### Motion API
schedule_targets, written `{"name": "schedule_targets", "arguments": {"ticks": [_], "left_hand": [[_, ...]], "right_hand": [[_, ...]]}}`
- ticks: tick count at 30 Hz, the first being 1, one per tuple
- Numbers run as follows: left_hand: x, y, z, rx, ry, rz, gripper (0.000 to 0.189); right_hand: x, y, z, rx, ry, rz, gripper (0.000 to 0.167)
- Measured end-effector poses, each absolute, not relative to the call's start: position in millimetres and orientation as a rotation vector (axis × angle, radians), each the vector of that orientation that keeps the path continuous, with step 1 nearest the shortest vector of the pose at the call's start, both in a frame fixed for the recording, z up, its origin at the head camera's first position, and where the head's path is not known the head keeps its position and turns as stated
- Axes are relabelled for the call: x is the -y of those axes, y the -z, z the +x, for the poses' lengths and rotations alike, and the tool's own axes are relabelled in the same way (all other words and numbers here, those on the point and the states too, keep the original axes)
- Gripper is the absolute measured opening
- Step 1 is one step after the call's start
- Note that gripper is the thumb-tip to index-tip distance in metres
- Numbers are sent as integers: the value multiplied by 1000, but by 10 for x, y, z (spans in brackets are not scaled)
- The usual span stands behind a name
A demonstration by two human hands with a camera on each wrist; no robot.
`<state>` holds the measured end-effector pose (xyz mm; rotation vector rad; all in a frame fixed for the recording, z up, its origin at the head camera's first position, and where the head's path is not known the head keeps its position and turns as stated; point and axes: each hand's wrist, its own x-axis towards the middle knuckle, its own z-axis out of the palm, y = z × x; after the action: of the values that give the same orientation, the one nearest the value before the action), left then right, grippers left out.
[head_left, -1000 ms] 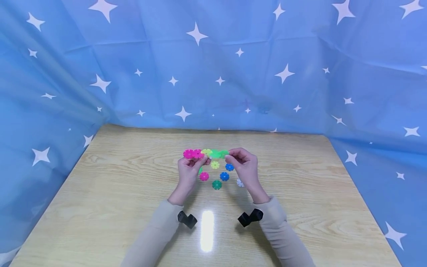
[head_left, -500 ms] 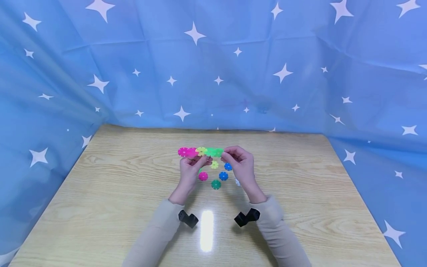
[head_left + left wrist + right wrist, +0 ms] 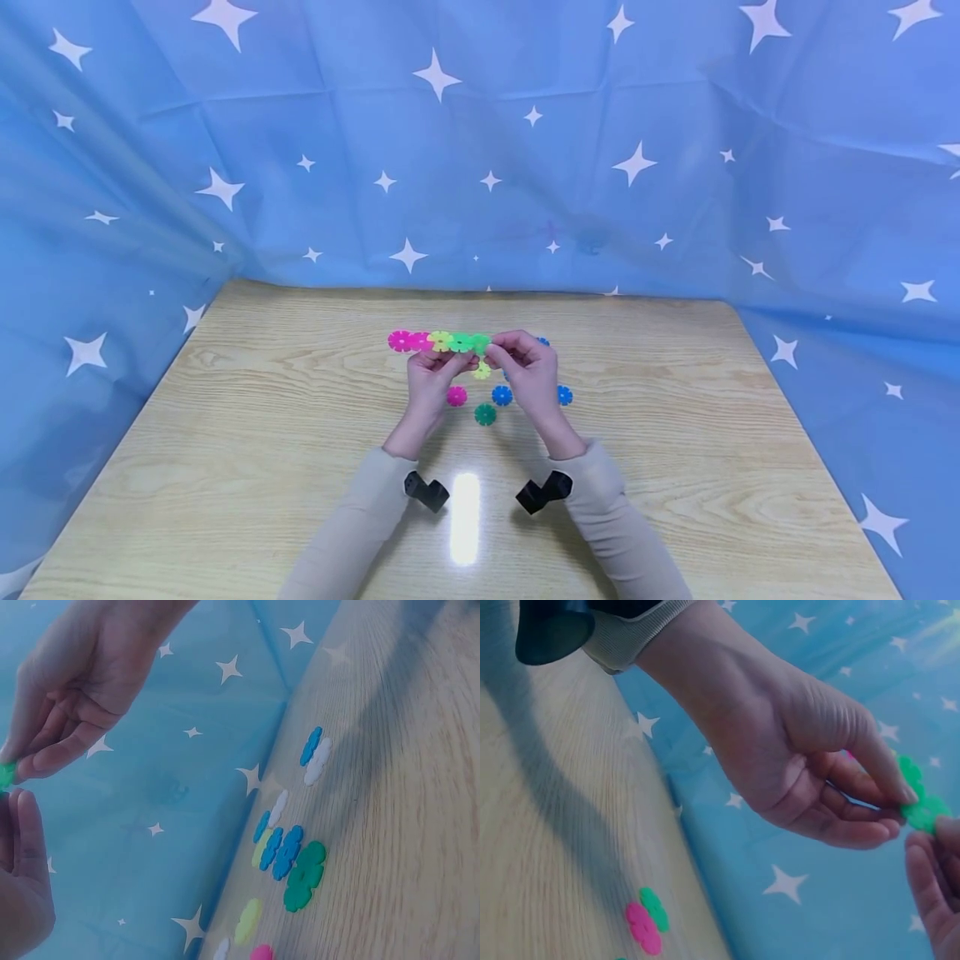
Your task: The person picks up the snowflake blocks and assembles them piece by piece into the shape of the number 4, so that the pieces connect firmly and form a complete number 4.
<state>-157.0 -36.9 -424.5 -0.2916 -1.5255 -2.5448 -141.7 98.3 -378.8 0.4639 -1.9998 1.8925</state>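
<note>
A row of joined flower-shaped plastic discs (image 3: 440, 341) is held above the table: two pink at the left, a yellow, then green at the right. My left hand (image 3: 429, 387) pinches the row from below near the green discs, thumb on a green disc (image 3: 928, 812) in the right wrist view. My right hand (image 3: 532, 379) pinches the green disc at the right end between thumb and fingers. Part of that end is hidden by the fingertips. In the left wrist view only a bit of green disc (image 3: 6, 775) shows between both hands.
Loose discs lie on the wooden table (image 3: 262, 417) beneath the hands: pink (image 3: 457, 396), dark green (image 3: 485, 414), yellow (image 3: 482, 372), blue (image 3: 502, 395) and others. White discs (image 3: 318, 761) show in the left wrist view. A blue star-patterned cloth (image 3: 480, 208) stands behind the table.
The row of discs and my right hand have shifted left. My left hand has moved slightly right, still pinching the row. Blue discs have come into sight beside my right hand.
</note>
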Motion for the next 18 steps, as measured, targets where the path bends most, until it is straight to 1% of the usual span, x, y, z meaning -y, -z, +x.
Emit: {"name": "schedule_targets", "arguments": {"ticks": [3, 8, 12, 18], "left_hand": [[375, 4248, -1575, 1533, 2534, -271, 32], [416, 4247, -1590, 1515, 2523, -259, 32], [455, 4251, -1603, 1503, 2520, -232, 34], [496, 4256, -1607, 1501, 2516, -224, 34]], "right_hand": [[-979, 3796, -1425, 2031, -1872, 456, 7], [-1053, 4001, -1572, 2036, -1916, 428, 12], [-1204, 4178, -1735, 2124, -1882, 318, 18], [-1463, 4380, -1965, 2447, -1643, 147, 20]]}}
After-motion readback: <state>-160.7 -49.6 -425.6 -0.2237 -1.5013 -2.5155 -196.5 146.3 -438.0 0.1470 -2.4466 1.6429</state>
